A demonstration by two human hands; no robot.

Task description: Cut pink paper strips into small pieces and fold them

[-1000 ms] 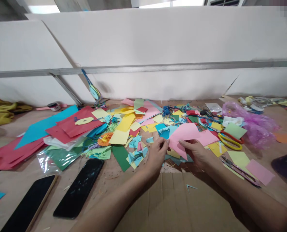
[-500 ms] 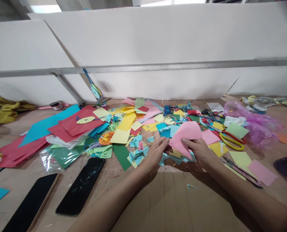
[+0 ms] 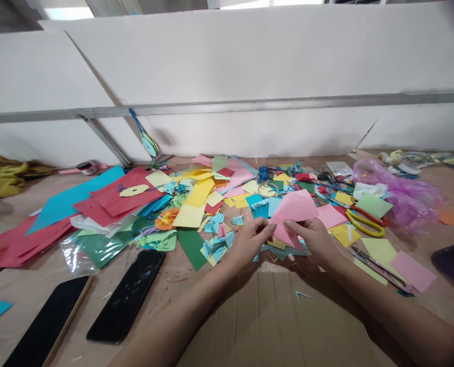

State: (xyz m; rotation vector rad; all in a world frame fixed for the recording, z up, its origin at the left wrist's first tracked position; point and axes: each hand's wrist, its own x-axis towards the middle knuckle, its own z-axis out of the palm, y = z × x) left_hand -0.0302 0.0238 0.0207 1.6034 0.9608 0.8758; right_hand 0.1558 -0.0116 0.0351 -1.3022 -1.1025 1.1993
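A folded sheet of pink paper [image 3: 294, 206] is held up between both hands above the near edge of the paper heap. My left hand [image 3: 252, 239] pinches its left edge between thumb and fingertips. On the other side, my right hand [image 3: 313, 237] grips the right part, its thumb lying on the front and the fingers behind. Below the hands lies a brown cardboard sheet [image 3: 276, 321] with a thin blue paper scrap [image 3: 302, 296] on it. Small folded blue papers [image 3: 215, 244] lie left of my left hand.
Yellow-handled scissors [image 3: 364, 224] and a slim metal cutting tool [image 3: 382, 270] lie to the right, near a pink plastic bag [image 3: 414, 199]. Two phones, one black [image 3: 127, 295], lie at the left. Red sheets [image 3: 123, 196] are stacked behind. A white panel [image 3: 250, 61] stands along the back.
My left hand has shifted slightly right along the pink paper's edge, its fingers closer to my right hand. The paper is tilted a little differently. The view has moved slightly.
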